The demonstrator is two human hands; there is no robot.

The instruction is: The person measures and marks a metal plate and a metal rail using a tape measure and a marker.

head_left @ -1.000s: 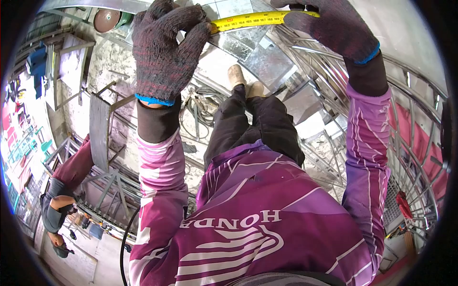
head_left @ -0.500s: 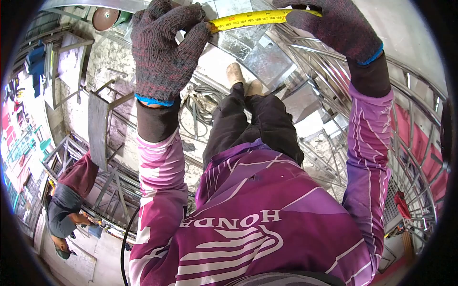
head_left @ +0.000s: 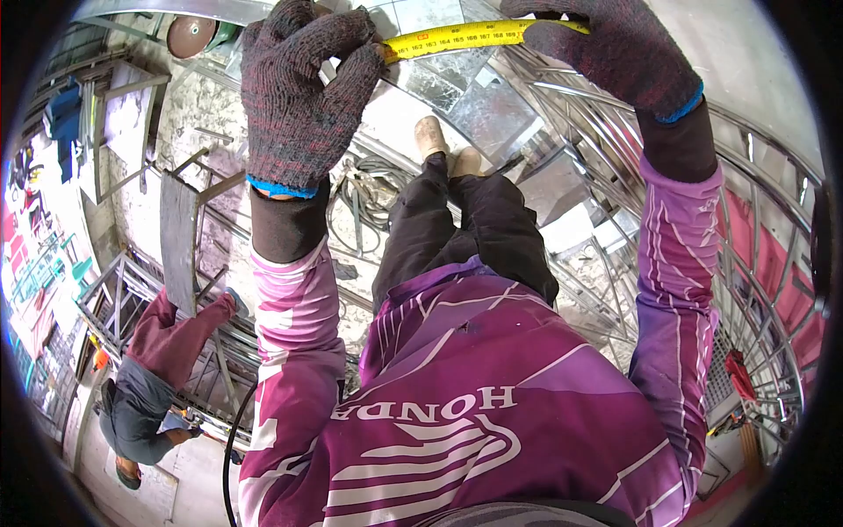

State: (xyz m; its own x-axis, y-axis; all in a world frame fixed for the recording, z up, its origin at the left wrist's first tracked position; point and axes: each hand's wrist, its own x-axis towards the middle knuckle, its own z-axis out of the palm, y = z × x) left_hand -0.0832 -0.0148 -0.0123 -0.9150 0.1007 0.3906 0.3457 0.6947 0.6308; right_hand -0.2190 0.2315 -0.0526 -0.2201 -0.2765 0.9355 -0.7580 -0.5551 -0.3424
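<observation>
The person's left hand (head_left: 307,97), gloved in dark knit, is at eleven o'clock, pinching a yellow measuring tape (head_left: 457,38) between thumb and forefinger. The right hand (head_left: 615,57), in a matching glove, is between one and two o'clock, grasping the same tape with its thumb along the lower edge; its fingers run toward the top of the picture, so their exact hold is hard to judge. The tape bows slightly across twelve o'clock, between the two hands, its printed numbers facing the wearer. Below it, also near twelve, are the wearer's pale shoes (head_left: 430,136), with a coiled cable (head_left: 364,198) on the floor toward eleven. Shiny metal tubing (head_left: 755,132) curves past two o'clock. At eight o'clock a co-worker (head_left: 145,395) in a dark top bends beside a metal frame (head_left: 110,294).
</observation>
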